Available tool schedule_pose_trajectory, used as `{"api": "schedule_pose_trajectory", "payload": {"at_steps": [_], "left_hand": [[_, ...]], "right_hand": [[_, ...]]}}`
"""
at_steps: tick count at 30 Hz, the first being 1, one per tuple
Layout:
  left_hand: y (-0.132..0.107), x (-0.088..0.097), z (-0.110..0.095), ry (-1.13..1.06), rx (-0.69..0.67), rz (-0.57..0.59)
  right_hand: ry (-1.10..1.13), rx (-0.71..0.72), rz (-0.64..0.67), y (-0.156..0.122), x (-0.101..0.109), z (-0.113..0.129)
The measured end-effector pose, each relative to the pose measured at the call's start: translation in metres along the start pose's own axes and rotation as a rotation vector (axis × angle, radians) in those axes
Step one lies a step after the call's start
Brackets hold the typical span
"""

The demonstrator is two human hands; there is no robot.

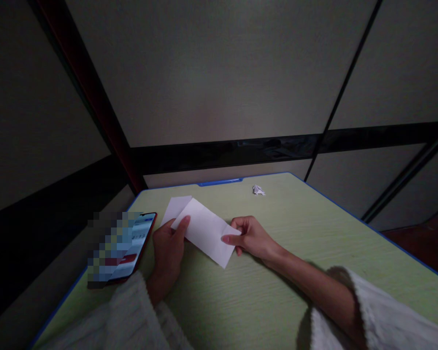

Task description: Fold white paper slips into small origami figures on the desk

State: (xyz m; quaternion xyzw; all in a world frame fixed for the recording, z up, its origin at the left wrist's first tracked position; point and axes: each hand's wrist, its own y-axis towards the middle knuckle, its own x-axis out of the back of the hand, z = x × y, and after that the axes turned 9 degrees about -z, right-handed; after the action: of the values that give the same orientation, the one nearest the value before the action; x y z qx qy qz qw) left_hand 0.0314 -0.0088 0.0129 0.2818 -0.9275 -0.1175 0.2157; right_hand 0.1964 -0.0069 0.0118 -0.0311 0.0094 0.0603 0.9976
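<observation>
A white sheet of paper (208, 232) is held at a slant between my two hands over the table. My left hand (170, 248) pinches its left end, thumb on top and the other fingers hidden behind. Another white paper piece (175, 208) shows behind that end; whether it is a separate sheet or part of the same one, I cannot tell. At the right end, my right hand (250, 237) grips the sheet with the thumb in front and fingers curled behind. A faint crease crosses the paper near the right thumb.
A phone (133, 250) with a lit screen, partly blurred out, lies left of my left hand. Near the far edge of the light green, blue-rimmed table (336, 243) sits a small folded paper figure (258, 190). Wardrobe-like panels (219, 87) rise behind the table.
</observation>
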Motion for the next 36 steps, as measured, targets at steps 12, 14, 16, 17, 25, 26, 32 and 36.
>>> {"api": "schedule_pose_trajectory", "payload": {"at_steps": [12, 14, 16, 17, 25, 26, 32, 36], "left_hand": [[0.001, 0.001, -0.005, -0.038, 0.044, 0.052], [0.000, 0.001, -0.008, -0.037, 0.015, 0.087], [-0.002, 0.001, -0.010, -0.053, -0.006, 0.144], [-0.004, 0.000, -0.011, -0.067, -0.003, 0.188], [-0.013, -0.006, -0.014, -0.219, 0.067, 0.381], [-0.014, -0.007, -0.014, -0.275, 0.110, 0.406], [-0.015, -0.009, -0.014, -0.420, 0.266, 0.507], [-0.017, -0.007, -0.013, -0.378, 0.252, 0.517]], "right_hand": [[-0.031, -0.018, 0.153, -0.007, -0.003, 0.002], [-0.052, -0.039, 0.210, -0.006, -0.001, 0.002], [-0.063, -0.046, 0.234, -0.006, 0.000, 0.003], [-0.061, -0.051, 0.229, -0.007, 0.001, 0.004], [0.102, -0.089, 0.126, -0.006, -0.003, 0.000], [0.120, -0.072, 0.106, -0.005, -0.004, -0.001], [0.181, -0.024, 0.051, -0.006, -0.005, 0.001], [0.143, -0.007, 0.020, -0.006, -0.006, 0.001]]}}
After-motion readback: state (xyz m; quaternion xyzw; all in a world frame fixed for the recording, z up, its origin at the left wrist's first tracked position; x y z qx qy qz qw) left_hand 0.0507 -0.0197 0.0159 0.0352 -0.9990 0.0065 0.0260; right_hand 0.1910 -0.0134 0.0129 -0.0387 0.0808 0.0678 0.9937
